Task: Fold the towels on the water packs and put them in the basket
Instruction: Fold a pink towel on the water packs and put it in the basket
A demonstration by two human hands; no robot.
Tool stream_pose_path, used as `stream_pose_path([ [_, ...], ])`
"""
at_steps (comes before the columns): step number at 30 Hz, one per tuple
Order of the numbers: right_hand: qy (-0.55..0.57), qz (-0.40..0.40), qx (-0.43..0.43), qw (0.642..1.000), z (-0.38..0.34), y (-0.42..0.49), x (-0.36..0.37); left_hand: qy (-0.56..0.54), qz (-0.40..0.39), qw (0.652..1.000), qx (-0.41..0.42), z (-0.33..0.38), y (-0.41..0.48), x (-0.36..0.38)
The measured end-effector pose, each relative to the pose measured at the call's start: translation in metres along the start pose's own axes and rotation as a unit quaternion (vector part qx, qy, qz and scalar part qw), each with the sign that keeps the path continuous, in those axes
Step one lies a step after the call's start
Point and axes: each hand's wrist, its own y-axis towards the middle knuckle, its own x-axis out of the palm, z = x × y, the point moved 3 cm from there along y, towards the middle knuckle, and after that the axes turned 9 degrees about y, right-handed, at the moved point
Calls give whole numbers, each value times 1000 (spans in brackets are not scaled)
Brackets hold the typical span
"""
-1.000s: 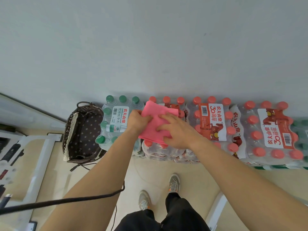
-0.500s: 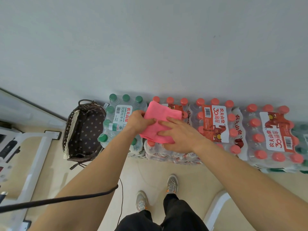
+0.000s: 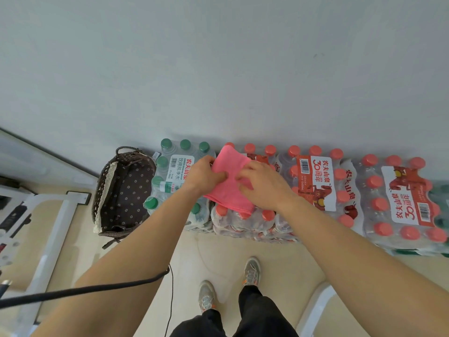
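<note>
Centre of frame: folded pink towel (image 3: 229, 188) lying on a red-capped water pack (image 3: 243, 223). Left hand (image 3: 202, 176) pinches its left edge; right hand (image 3: 266, 187), fingers curled, grips its right side. Basket (image 3: 126, 190) at centre left.

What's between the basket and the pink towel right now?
Head view: one green-capped water pack stands between the basket and the pink towel. The left hand reaches across it and holds the towel's left edge.

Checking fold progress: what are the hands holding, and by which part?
Left hand pinches the folded pink cloth towel at its left edge; right hand lies on its right side, grip unclear.
</note>
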Motion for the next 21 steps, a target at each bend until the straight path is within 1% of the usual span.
stream_pose_path([
  [1,11,32,22,999,1,3,1,-6,4,1000,1,1,-1,0],
  [3,-4,55,60,997,3,6,9,-19,14,1000,0,2,-1,-1],
  [6,-21,90,73,993,1,5,26,-28,26,999,3,2,-2,-4],
  [8,-9,100,86,991,2,4,34,-28,28,999,9,3,-3,-5],
  [11,-18,104,99,989,1,3,41,-33,14,999,31,7,-5,-6],
  [13,-10,108,88,990,2,2,42,-41,5,998,43,11,-7,-5],
  [15,8,119,57,991,5,-2,38,-39,4,998,49,13,-8,-4],
  [17,-1,163,19,986,10,-13,31,-22,12,998,56,15,-9,-5],
  [19,-4,198,5,980,20,-27,27,-17,24,997,67,19,-12,-4],
  [21,21,180,6,983,28,-37,32,-27,37,995,87,25,-18,-2],
])
